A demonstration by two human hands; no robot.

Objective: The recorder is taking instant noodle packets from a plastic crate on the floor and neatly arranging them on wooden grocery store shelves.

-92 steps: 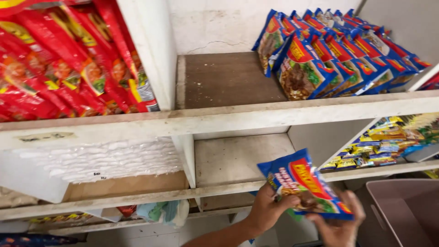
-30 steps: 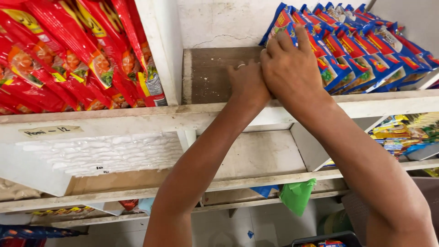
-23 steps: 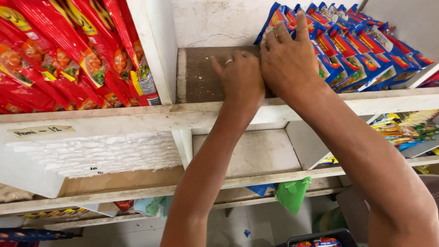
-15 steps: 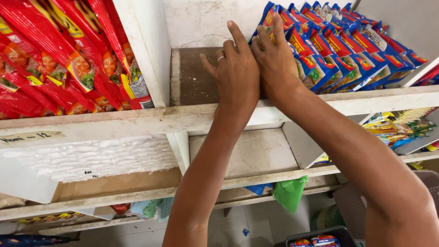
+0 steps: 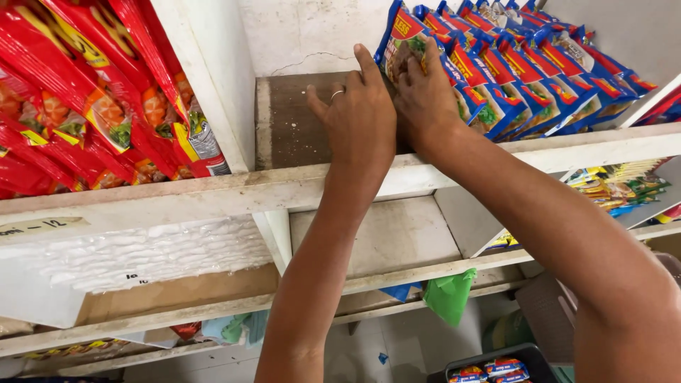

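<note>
A row of blue snack packets [image 5: 539, 78] stands upright on the right part of the upper wooden shelf [image 5: 291, 120]. My right hand [image 5: 425, 99] grips the frontmost blue packet [image 5: 403, 42] at the left end of the row, fingers curled over its face. My left hand [image 5: 355, 120], with a ring on one finger, lies flat just left of it, fingertips touching that packet's lower edge. Both forearms reach up from below.
Red snack packets [image 5: 92, 106] fill the left compartment behind a white divider [image 5: 213, 78]. Below are a bare shelf board [image 5: 383, 234], a white textured sheet [image 5: 142, 252], yellow packets [image 5: 617, 188] at right, a green bag [image 5: 450, 294] and a dark crate of packets [image 5: 496, 365].
Three seconds ago both hands held a blue packet down low. Now it stands at the front of the row, and both hands have shifted slightly left and forward against it.
</note>
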